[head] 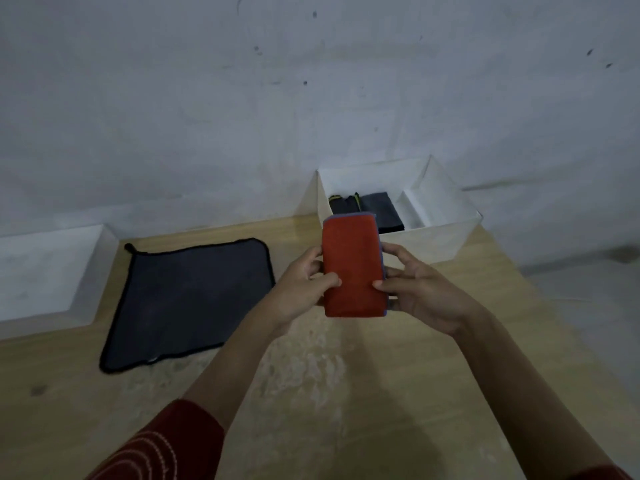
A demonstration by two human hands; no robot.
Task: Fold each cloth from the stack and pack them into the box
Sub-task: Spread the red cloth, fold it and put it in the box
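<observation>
2 hands (349, 285) grip folded orange cloth (353, 268), narrow rectangle, blue-edged, upright before box (440, 237).

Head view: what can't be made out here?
In the box, the count of packed cloths is unclear: the red cloth covers their near ends, and the light is dim.
The red cloth's back is hidden by its own front, the left hand and the right hand.
The dark cloth on the table may be one layer or several; too dim to tell.
The white tray is cut off by the left edge.
</observation>
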